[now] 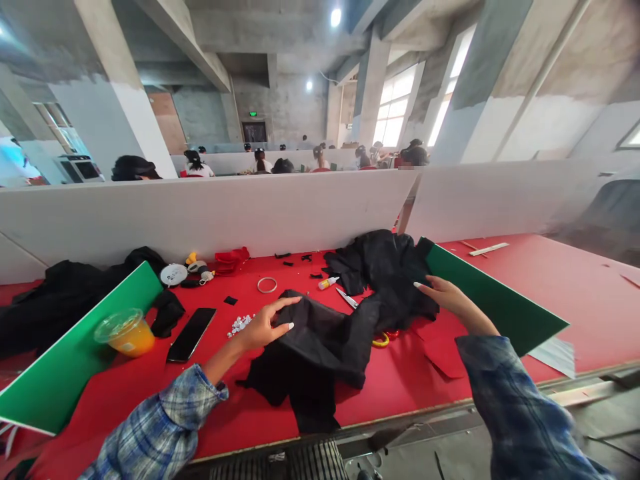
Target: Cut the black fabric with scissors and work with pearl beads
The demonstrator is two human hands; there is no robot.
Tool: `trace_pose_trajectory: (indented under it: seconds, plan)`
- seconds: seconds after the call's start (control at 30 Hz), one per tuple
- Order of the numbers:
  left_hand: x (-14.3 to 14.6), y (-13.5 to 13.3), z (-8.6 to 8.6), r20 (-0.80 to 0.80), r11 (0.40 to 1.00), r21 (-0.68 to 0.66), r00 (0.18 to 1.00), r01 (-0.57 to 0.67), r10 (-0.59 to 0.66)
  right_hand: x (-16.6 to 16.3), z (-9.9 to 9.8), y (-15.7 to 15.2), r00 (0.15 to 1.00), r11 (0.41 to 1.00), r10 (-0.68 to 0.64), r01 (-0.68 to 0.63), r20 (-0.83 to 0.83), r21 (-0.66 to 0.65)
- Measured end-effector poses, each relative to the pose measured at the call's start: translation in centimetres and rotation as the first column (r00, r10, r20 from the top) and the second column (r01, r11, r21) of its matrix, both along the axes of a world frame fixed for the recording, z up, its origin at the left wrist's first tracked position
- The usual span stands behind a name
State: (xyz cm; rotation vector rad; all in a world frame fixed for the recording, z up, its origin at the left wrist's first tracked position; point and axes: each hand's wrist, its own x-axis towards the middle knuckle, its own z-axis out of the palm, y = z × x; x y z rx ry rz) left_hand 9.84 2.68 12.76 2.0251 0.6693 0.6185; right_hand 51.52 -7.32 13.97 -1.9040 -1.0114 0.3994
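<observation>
Crumpled black cloth (320, 333) is lying on the red surface (390, 397), just R of your L hand (265, 325), long axis running approx L–R. L is sitting nearer, fingers parted, touching its edge; your R hand (450, 298) is hovering w/ fingers apart nr the matte, wrinkled fabric heap (385, 260). Glossy roundish beads (240, 325) are lying L.

Worktop (235, 420), left side.
Phone (191, 335) lying flat; cup (131, 341) of orange drink left of it, by green divider (65, 380); ring (267, 292) nearer back edge.
</observation>
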Motion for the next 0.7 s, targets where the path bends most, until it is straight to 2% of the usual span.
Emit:
trace_pose_trajectory:
  seconds: [0.07, 0.1, 0.17, 0.2, 0.27, 0.33, 0.4, 0.47, 0.53, 0.63, 0.7]
  plan:
    - [1.0, -0.1, 3.6, -0.011, 0.99, 0.101, 0.996, 0.094, -0.093, -2.9, 2.3, -0.4, 0.985, 0.985, 0.165, -0.167, 0.051, 0.049]
    - [1.5, -0.4, 5.5, -0.007, 0.981, 0.145, 0.991, 0.132, -0.132, -5.0, 3.2, -0.5, 0.953, 0.949, 0.301, -0.303, 0.039, 0.084]
    - [2.7, -1.2, 9.2, 0.038, 0.955, 0.22, 0.976, 0.201, -0.214, -9.6, 4.3, -0.5, 0.825, 0.818, 0.564, -0.562, 0.02, 0.119]
    - [3.1, -1.8, 10.9, 0.067, 0.939, 0.254, 0.964, 0.233, -0.258, -11.7, 4.5, -0.4, 0.772, 0.762, 0.633, -0.634, 0.054, 0.135]
    - [3.5, -3.0, 13.9, 0.139, 0.904, 0.327, 0.933, 0.274, -0.333, -15.0, 4.6, -0.2, 0.717, 0.698, 0.685, -0.697, 0.13, 0.164]
    - [3.2, -4.1, 16.1, 0.198, 0.89, 0.369, 0.913, 0.267, -0.356, -16.4, 4.7, 0.3, 0.741, 0.713, 0.646, -0.672, 0.183, 0.201]
    - [2.1, -4.4, 17.4, 0.218, 0.899, 0.381, 0.924, 0.215, -0.314, -16.0, 5.3, 0.9, 0.783, 0.751, 0.593, -0.622, 0.188, 0.223]
    - [0.6, -3.8, 17.6, 0.198, 0.919, 0.37, 0.954, 0.14, -0.225, -14.7, 6.8, 1.2, 0.783, 0.76, 0.608, -0.622, 0.134, 0.189]
    - [-1.1, -2.1, 16.7, 0.163, 0.944, 0.326, 0.981, 0.049, -0.107, -13.3, 8.8, 1.3, 0.728, 0.718, 0.686, -0.68, 0.018, 0.151]
    - [-2.6, 0.8, 13.5, 0.089, 0.976, 0.185, 0.991, -0.113, 0.097, -12.7, 11.8, 0.8, 0.609, 0.624, 0.781, -0.762, -0.136, 0.172]
    - [-2.5, 1.7, 10.8, 0.037, 0.983, 0.094, 0.987, -0.16, 0.157, -13.4, 13.2, 0.6, 0.557, 0.584, 0.811, -0.79, -0.179, 0.189]
